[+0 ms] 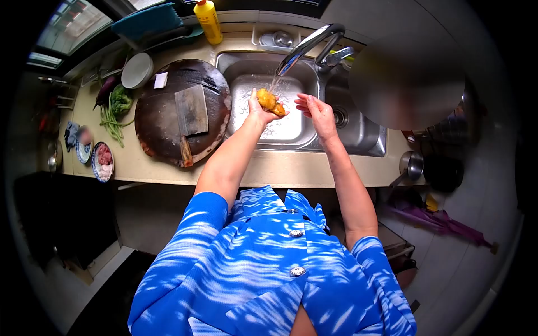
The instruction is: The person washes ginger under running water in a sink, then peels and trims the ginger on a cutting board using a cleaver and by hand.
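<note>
Over the left basin of the steel sink (241, 131), my left hand (261, 112) holds knobbly orange-yellow food (267, 99), its exact kind unclear. Water runs onto it from the curved faucet (305, 47). My right hand (317, 112) is to the right of the food, near the divider between the basins, with its fingers a little apart and nothing in them. The two hands do not touch.
Left of the sink, a cleaver (192, 110) lies on a round chopping board (157, 131). Green vegetables (119, 103), a white dish (137, 71) and a bowl of meat (103, 161) are farther left. A yellow bottle (208, 22) stands behind. A metal pot (412, 164) is at right.
</note>
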The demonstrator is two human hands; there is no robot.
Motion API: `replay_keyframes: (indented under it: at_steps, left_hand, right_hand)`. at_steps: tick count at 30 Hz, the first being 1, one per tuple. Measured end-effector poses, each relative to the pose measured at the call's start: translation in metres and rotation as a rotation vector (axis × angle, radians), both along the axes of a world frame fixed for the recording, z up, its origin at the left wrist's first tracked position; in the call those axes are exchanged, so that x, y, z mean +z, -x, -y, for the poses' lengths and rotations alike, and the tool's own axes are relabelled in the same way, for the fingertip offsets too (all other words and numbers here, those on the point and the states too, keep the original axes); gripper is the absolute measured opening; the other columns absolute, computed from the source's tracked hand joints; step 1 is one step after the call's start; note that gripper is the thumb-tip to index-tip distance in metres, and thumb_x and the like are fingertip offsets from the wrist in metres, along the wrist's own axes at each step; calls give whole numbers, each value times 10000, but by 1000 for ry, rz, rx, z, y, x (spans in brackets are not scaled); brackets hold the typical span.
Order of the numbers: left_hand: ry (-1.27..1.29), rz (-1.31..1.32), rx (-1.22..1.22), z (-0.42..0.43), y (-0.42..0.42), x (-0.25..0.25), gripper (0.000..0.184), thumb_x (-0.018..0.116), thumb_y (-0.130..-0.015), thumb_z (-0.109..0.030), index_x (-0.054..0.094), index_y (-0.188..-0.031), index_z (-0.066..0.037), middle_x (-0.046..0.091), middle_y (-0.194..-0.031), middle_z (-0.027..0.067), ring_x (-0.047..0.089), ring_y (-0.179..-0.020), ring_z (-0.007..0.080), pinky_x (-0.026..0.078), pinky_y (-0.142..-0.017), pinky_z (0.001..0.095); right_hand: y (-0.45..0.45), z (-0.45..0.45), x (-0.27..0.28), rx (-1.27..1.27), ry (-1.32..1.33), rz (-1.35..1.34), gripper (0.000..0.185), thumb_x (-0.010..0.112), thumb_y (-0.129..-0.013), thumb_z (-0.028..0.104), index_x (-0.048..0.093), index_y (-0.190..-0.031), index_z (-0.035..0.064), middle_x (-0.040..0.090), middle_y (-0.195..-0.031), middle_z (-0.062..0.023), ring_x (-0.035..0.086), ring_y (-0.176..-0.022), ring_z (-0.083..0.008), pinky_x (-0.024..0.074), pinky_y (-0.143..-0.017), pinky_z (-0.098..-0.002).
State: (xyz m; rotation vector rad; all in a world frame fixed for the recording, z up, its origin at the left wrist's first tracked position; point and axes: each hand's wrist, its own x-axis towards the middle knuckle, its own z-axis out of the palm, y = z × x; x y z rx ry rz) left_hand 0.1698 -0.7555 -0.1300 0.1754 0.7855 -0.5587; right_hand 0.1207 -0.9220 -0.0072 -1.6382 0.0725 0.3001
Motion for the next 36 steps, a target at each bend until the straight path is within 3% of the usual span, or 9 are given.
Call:
replay_keyframes:
  at_steps: [5,7,8,9,11,15,19,27,36]
  left_hand:
    - [-54,-9,110,1,-1,-7,753,359,-765,-735,451,-1130,-83,479,-1005,137,421,-915,327,236,-908,698]
    - [-104,0,80,-3,3,-11,724,366,-769,-731,457,-1104,-96,493,-966,136,456,-840,317,244,-909,691]
    - [-148,-39,77,-3,6,-5,696,359,-776,-726,463,-1075,-106,512,-881,120,471,-784,302,247,-923,671]
    - [-117,-51,55,-4,8,-9,666,354,-784,-719,465,-1053,-120,517,-795,99,476,-766,288,247,-938,651]
    - [-168,-57,15,-5,13,-7,652,310,-799,-713,466,-1037,-126,512,-752,88,476,-747,280,265,-930,632]
    - [-301,-94,11,9,24,-21,680,318,-787,-711,492,-982,-84,507,-823,91,471,-769,263,360,-827,569]
    - [-292,-87,26,55,21,4,639,381,-783,-673,488,-966,-71,509,-852,92,481,-785,269,390,-793,522]
    - [-104,30,-148,161,-5,54,572,453,-798,-607,512,-943,-57,530,-874,122,516,-834,301,390,-829,577]
    - [-19,-13,-279,247,-34,32,544,471,-812,-567,519,-1001,-59,554,-977,148,499,-944,367,303,-915,637]
  right_hand:
    - [14,11,-17,-14,-67,-77,446,413,-943,390,620,-1076,18,657,-985,-95,625,-899,-171,438,-805,-270]
    - [15,27,-43,-214,-548,-368,383,454,-931,336,636,-1026,13,662,-948,-92,629,-885,-175,462,-759,-273]
    - [13,36,-73,-289,-286,-386,276,489,-899,224,636,-1008,17,662,-926,-95,632,-858,-161,483,-701,-269]
    - [13,53,-100,-63,499,-156,260,536,-813,143,622,-1024,18,656,-927,-129,637,-824,-185,499,-697,-299]
    - [17,84,-136,-81,894,259,314,576,-741,126,616,-1032,18,649,-896,-159,635,-812,-225,501,-722,-323]
    - [-28,162,-122,-411,895,266,387,600,-720,114,569,-1083,-13,621,-985,-186,594,-937,-309,457,-855,-376]
    - [-85,235,-88,-541,1009,224,600,550,-719,69,346,-1267,-65,351,-1330,-239,324,-1258,-357,319,-1029,-388]
    - [-133,298,-90,-441,1050,120,558,520,-720,33,375,-1250,-67,357,-1344,-225,360,-1243,-346,353,-1003,-371]
    - [-80,294,-148,-222,1050,316,460,491,-732,9,493,-1190,-30,504,-1221,-194,512,-1083,-342,416,-922,-370]
